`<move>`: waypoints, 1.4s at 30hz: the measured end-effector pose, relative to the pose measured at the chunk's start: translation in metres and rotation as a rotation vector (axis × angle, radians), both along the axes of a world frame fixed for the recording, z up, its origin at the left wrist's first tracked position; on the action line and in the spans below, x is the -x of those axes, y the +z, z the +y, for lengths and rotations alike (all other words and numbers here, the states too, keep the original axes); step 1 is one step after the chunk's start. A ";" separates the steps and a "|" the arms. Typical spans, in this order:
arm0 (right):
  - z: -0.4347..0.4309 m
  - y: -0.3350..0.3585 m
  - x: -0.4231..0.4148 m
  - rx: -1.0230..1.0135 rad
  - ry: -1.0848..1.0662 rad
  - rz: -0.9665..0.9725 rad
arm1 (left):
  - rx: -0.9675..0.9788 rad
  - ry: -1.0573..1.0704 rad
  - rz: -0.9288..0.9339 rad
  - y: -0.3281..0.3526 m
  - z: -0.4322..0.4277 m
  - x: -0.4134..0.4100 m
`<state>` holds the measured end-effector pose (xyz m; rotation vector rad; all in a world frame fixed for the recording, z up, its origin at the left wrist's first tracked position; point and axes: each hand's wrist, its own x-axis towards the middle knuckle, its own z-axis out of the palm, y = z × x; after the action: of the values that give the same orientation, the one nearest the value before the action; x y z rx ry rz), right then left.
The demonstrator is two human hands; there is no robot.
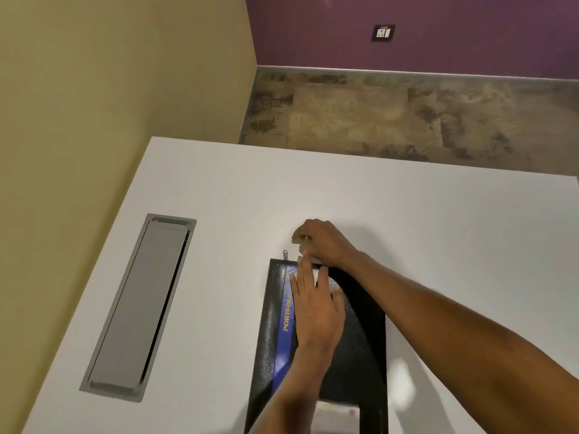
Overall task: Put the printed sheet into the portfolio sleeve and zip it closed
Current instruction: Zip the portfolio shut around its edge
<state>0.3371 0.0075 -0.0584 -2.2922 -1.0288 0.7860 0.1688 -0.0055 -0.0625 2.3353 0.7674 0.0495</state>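
The black portfolio sleeve (360, 339), with a blue stripe lettered "PORTFOL", lies lengthwise on the white table (438, 245). My left hand (316, 305) rests flat on its far half, fingers spread and pointing away from me. My right hand (322, 242) reaches in from the right to the sleeve's far edge, its fingers pinched on a small piece there that looks like a zipper pull. A small metal zipper tab (285, 254) sticks out at the far left corner, untouched. A pale patch (335, 415) shows at the sleeve's near end. I cannot tell whether it is the printed sheet.
A long grey cable hatch (138, 308) is set into the table on the left. Beyond the table's far edge lie a mottled brown floor (407, 114) and a purple wall with a socket (383, 33). A yellow wall (94, 89) runs along the left.
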 end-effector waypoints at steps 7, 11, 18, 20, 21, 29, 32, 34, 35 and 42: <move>-0.067 0.027 0.054 -0.120 -0.267 -0.181 | -0.141 -0.083 0.041 0.021 0.032 0.039; -0.099 0.039 0.106 0.003 -0.423 -0.183 | -0.121 -0.059 0.087 0.032 0.035 0.070; -0.156 0.059 0.200 0.032 -0.748 -0.122 | -0.018 0.001 0.198 0.033 0.042 0.128; -0.171 0.056 0.221 0.094 -0.801 -0.079 | 0.007 0.011 0.261 0.029 0.044 0.145; -0.178 0.053 0.231 0.131 -0.815 -0.058 | 0.011 0.014 0.282 0.027 0.046 0.152; -0.204 0.022 0.271 0.197 -0.924 0.208 | 0.152 0.134 0.330 0.012 0.056 0.175; -0.204 0.017 0.271 0.106 -0.979 0.263 | 0.201 0.142 0.317 0.007 0.055 0.174; -0.202 0.017 0.270 0.038 -1.056 0.320 | 0.240 0.167 0.289 0.005 0.055 0.173; -0.201 0.018 0.269 0.015 -1.086 0.337 | 0.263 0.189 0.271 0.004 0.055 0.171; -0.173 0.026 0.258 0.020 -1.109 0.274 | 0.328 0.258 0.209 0.010 0.076 0.163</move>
<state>0.0787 -0.1659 -0.0325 -2.2024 0.4020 0.5648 0.0061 0.0708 -0.0521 1.9405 1.0898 -0.1963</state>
